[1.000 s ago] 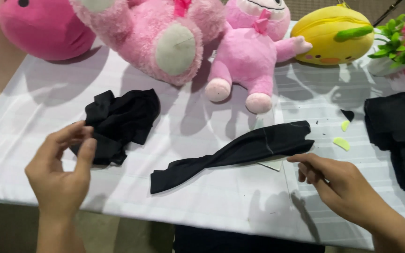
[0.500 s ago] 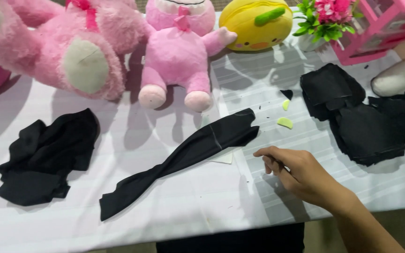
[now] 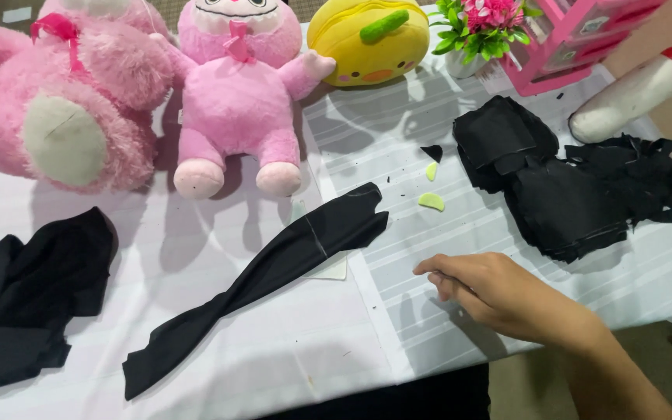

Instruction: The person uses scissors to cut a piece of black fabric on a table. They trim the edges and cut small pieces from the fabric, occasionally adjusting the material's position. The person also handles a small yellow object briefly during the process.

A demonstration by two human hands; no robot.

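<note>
Work surface: a white striped tablecloth (image 3: 398,140). The right hand (image 3: 491,292) rests on it, fingers loosely curled, holding nothing, just right of the long black fabric strip (image 3: 274,272). Left hand out of view. A sweeping sleeve could scatter the green chips (image 3: 431,201) beyond the strip.

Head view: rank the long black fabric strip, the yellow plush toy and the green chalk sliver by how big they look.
1. Long black fabric strip, spanning the most.
2. Yellow plush toy, though it lies farther away and is cut by the frame edge, so its rank against the strip is unsure.
3. Green chalk sliver, clearly smallest.
</note>
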